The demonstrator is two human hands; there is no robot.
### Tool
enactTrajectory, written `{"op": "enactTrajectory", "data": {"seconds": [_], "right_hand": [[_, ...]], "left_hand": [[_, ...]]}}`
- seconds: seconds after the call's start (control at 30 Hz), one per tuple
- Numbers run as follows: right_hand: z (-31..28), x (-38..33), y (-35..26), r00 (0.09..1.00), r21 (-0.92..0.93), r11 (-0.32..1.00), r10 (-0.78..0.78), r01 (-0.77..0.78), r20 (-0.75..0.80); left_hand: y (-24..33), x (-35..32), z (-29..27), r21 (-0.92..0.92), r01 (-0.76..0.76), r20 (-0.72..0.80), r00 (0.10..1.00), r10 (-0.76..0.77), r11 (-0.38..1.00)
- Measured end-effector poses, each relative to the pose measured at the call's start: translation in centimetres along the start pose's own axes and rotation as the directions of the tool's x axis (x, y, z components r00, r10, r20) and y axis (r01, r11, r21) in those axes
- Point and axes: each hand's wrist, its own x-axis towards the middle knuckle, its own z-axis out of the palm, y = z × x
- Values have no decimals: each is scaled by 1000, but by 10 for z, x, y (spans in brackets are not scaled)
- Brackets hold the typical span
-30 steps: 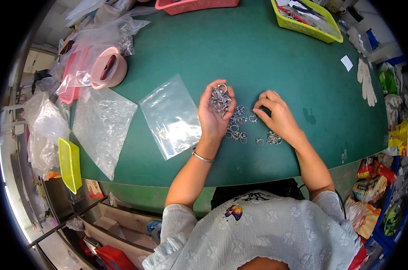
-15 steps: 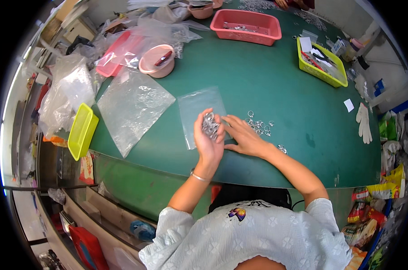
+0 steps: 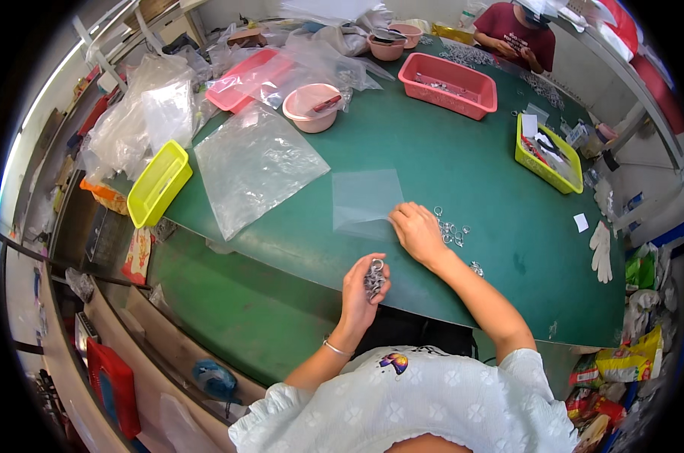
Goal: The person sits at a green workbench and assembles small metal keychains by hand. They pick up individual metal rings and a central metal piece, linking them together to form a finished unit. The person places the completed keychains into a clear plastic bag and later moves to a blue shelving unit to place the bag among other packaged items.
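Observation:
My left hand [image 3: 357, 294], near the table's front edge, is cupped closed around a clump of small silver metal rings with clasps [image 3: 374, 279]. Beyond it, on the green table [image 3: 296, 241], lies a small clear plastic bag [image 3: 366, 195]. My right hand [image 3: 419, 234] has its fingertips closed at the bag's lower right edge, where the film creases. Just right of that hand, several loose metal rings [image 3: 451, 235] are scattered, and a smaller cluster of rings [image 3: 476, 268] sits nearer my forearm.
A larger clear plastic sheet [image 3: 255, 170] lies left, beside a yellow-green basket [image 3: 159, 185]. Farther back are a pink bowl [image 3: 310, 117], a pink tray [image 3: 447, 94] and a yellow-green tool basket [image 3: 545, 166]. A white glove [image 3: 600, 253] lies right. Another person [image 3: 515, 38] works at the far end.
My left hand has drawn back from the bag toward my body with the metal rings. My right hand has come to the bag's edge. The head view has shifted, showing more of the other person.

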Motion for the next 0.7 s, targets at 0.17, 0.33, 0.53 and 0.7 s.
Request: {"op": "enactTrajectory", "data": {"seconds": [0.17,0.33,0.53,0.7], "right_hand": [[-20,-6,-21,995,6,1000,17,-17,-102],[-31,-14,-32,996,89,996,0,8,-86],[-38,-10,-36,988,149,989,7,17,-155],[-35,-5,-33,977,184,983,44,-5,-208]], "left_hand": [[-3,25,16,-206,-18,-41,999,10,978],[-12,59,13,-426,-52,-198,979,-37,903],[23,96,25,-266,-352,-131,935,328,897],[29,107,35,-155,-437,-90,899,428,886]]}}
